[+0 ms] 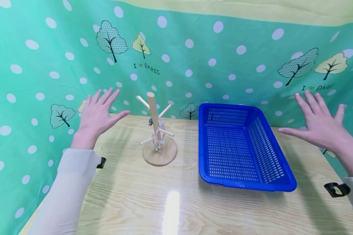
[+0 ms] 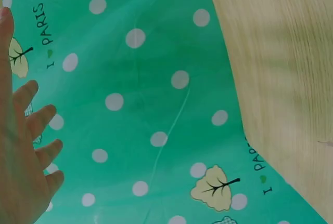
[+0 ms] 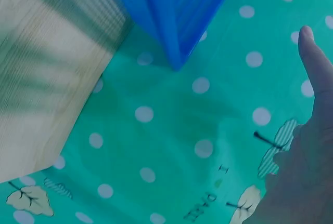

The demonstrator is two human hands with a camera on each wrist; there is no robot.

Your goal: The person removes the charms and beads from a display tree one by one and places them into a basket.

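My left hand [image 1: 97, 112] is raised at the left with fingers spread, holding nothing. To its right on the table stands a wooden jewelry stand [image 1: 154, 114], an upright post on a round base with several pegs. Beaded bracelets [image 1: 159, 140] hang on its lower pegs, and a small dark piece [image 1: 150, 121] hangs higher up. My right hand [image 1: 322, 125] is held up at the far right, fingers apart and nothing in it. Nearest to it is a blue plastic basket [image 1: 204, 153] with perforated walls; nothing lies in it. The right wrist view catches a corner of the basket [image 3: 166, 16].
The pale wooden table [image 1: 129, 199] carries the stand and the basket. Behind it hangs a green dotted cloth [image 1: 176, 42] with printed trees, which also runs down the left side. A black wrist strap piece [image 1: 337, 189] shows at the right sleeve.
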